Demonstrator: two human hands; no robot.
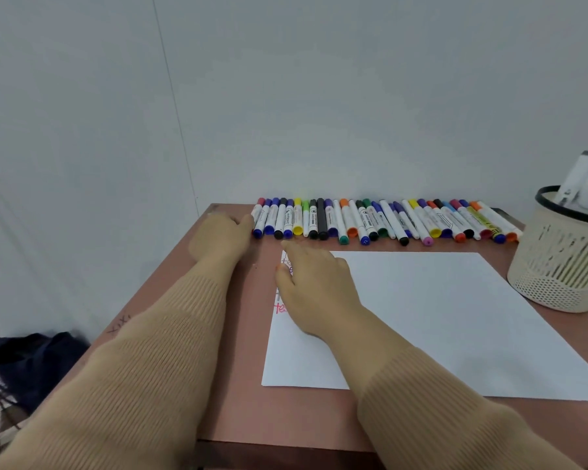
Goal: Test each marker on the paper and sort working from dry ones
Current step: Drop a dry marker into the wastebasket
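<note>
Markers in one long row at the back of the counter, side by side, close to the wall. Lots of cap colours: blue, black, yellow, green, orange, pink. White paper flat on the counter just in front of the row, not touching it. Red scribbles near the top left of the paper, partly hidden.

Left hand low on the counter at the left end of the row, fingers straight and close together, holding nothing. Tips right beside the first of the markers; touching or not, too blurry to tell. Right hand on the top left corner of the paper, over the scribbles, fingers loose and a little apart, holding nothing. Tan ribbed sleeves on both arms.

Pale basket with little holes at the right edge of the counter, near the paper, with big white pens standing in it. Dark bag down on the floor at the left.
</note>
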